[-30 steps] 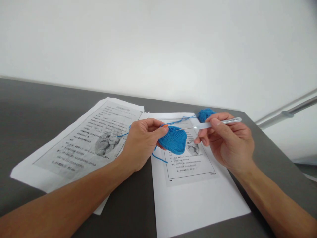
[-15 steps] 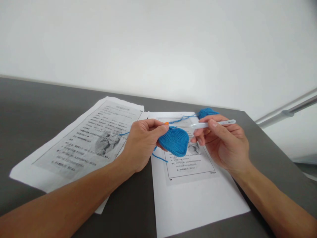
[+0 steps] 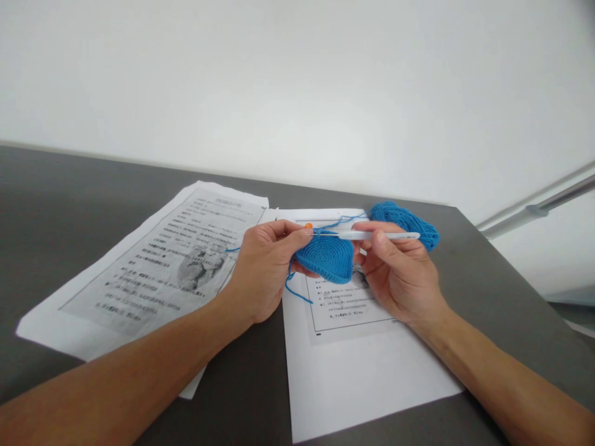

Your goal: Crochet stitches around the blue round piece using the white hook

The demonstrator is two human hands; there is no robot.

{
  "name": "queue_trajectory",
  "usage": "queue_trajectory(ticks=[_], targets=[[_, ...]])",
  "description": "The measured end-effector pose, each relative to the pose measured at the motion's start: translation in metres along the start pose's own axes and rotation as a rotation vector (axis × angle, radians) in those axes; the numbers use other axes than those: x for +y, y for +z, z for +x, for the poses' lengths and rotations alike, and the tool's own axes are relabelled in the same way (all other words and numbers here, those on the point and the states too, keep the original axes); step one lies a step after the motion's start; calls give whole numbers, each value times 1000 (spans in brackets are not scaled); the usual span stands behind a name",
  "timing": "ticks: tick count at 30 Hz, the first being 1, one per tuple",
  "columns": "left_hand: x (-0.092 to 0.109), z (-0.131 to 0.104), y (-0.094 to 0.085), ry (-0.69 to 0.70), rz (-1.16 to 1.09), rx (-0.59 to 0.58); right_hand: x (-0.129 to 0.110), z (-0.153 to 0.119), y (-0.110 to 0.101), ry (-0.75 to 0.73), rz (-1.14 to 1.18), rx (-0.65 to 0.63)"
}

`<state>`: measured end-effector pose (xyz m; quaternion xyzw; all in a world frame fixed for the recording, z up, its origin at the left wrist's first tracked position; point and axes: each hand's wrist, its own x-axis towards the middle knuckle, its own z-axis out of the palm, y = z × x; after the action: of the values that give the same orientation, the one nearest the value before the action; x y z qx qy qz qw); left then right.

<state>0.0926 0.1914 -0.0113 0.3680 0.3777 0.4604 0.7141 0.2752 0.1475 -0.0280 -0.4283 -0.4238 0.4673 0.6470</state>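
Bench: the dark bench [image 3: 242, 384] carries the papers and yarn; its near edge is out of view.
Printed sheets: left sheet [image 3: 139, 272] and right sheet [image 3: 367, 378], partly covered by arms and hands; print too blurred to read.
Left hand: its fingers [image 3: 263, 272] pinch the blue piece's upper left edge; a slack pinch could let it twist.
Right hand: its fingers [image 3: 404, 272] grasp the hook's handle.
Yarn ball: blue yarn ball [image 3: 404, 222], just beyond the right hand; its loose strands could snag.
Blue piece: crocheted blue piece [image 3: 328, 257], between the hands, above the right sheet.
Hook: white-handled hook [image 3: 357, 235]; a careless angle could split yarn. Tip unclear.
Orange bit: orange bit [image 3: 308, 226] by the left thumb, partly hidden.
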Motion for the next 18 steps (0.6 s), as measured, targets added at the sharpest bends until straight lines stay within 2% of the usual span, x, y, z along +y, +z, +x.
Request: queue_trajectory(ticks=[3,10,15,18], targets=[[2,-1,2,-22,-29,-2,3,0,3,40,20,22],[-1,-3,10,23,-56,8,5,-2,17,55,117,29],[-1,-5,9,84,-80,-107,5,-3,23,62,154,39],[2,-3,1,30,-112,-238,0,-3,19,50,149,64]])
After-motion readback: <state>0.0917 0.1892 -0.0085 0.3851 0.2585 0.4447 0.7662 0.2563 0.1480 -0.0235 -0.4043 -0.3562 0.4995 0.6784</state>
